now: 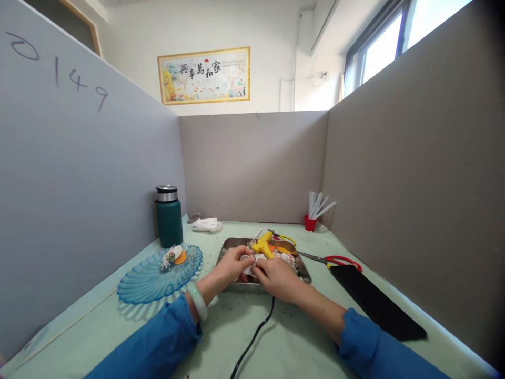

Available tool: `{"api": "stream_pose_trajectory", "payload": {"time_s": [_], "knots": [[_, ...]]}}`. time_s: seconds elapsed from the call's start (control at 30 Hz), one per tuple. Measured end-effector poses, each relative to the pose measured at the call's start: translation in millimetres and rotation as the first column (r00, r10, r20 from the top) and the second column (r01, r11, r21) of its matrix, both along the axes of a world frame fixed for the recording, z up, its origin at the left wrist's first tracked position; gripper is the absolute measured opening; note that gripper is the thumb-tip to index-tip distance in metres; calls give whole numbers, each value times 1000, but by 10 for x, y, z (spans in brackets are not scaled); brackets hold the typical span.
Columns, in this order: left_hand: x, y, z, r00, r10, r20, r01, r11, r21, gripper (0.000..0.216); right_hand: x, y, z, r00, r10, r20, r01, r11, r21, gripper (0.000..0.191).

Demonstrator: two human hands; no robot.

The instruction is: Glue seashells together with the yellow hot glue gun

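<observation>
My left hand (pixel 233 263) and my right hand (pixel 276 276) meet above the near part of a metal tray (pixel 246 288). Fingers and thumbs of both are closed in a pinch around a small white shell-like piece (pixel 248 270), mostly covered by the fingertips. Inside the tray lie several shells (pixel 282 253) in white, pink and orange. A yellow glue gun (pixel 262 244) rests across the tray just beyond my fingers. To the left stands a blue scalloped glass plate (pixel 144 287) bearing a small cluster of shells (pixel 172 258).
A green bottle (pixel 169 223) stands behind the plate. Red-handled scissors (pixel 341 260) and a black slab (pixel 376 302) lie right. Behind are yellow-handled pliers (pixel 290 238), a red cup (pixel 310 223) of white sticks and white plastic packaging (pixel 207 225). A black cord (pixel 254 337) runs toward me.
</observation>
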State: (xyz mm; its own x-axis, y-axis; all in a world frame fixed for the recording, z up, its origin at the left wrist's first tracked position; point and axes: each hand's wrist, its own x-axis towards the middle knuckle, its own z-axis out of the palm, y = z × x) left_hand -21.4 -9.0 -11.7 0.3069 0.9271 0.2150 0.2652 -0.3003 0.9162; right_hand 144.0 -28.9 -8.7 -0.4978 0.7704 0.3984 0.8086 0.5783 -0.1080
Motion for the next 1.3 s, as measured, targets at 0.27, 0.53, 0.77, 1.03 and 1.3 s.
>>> {"api": "stream_pose_trajectory", "payload": {"time_s": [0.27, 0.53, 0.77, 1.03, 1.3], "knots": [[2, -10, 3, 1000, 7, -9, -7, 1000, 15, 23, -2, 11, -14, 1000, -1, 6, 1, 1000, 19, 37], [1, -8, 3, 1000, 3, 10, -3, 1000, 2, 26, -3, -6, 11, 1000, -5, 8, 5, 1000, 2, 36], [6, -13, 9, 1000, 9, 2, -9, 1000, -13, 26, -10, -6, 10, 1000, -27, 12, 27, 999, -25, 36], [-2, -2, -3, 1000, -5, 20, 5, 1000, 3, 26, -3, -1, 2, 1000, -21, 4, 21, 1000, 16, 36], [25, -33, 31, 996, 1, 90, 1, 1000, -24, 27, -1, -8, 13, 999, -19, -38, 19, 1000, 9, 36]]}}
